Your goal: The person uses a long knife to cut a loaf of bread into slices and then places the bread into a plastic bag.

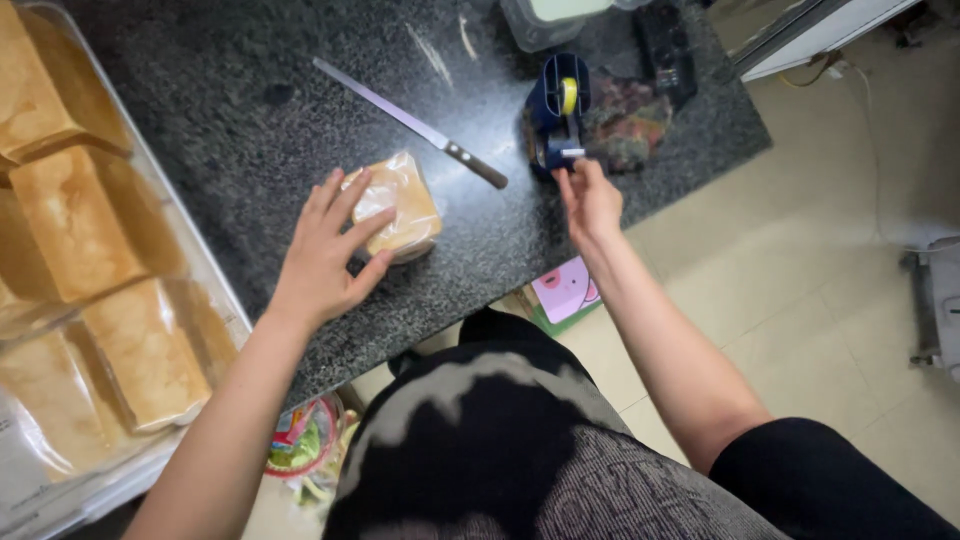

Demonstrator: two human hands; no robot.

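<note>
Left hand (325, 255) lies flat, fingers spread, on the wrapped bread (398, 205) near the counter's (220, 110) front edge; right hand (588, 200) pinches tape at the dispenser (556, 115). Loosened pressure could let the wrap unfold; the knife (410, 122) lies close.

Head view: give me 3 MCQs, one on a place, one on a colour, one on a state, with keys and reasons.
1. Where does the knife lie?
A. on the dark counter, beyond the wrapped bread
B. in the tray
C. on the floor

2. What colour is the tape dispenser?
A. red
B. dark blue
C. white

3. What is the left hand doing?
A. gripping the knife
B. hanging free
C. resting flat on the wrapped bread

Key: 1 A, the blade rests on the counter past the packet. 2 B, its body is dark blue. 3 C, fingers spread over the packet, while the right hand reaches to the dispenser.
</note>
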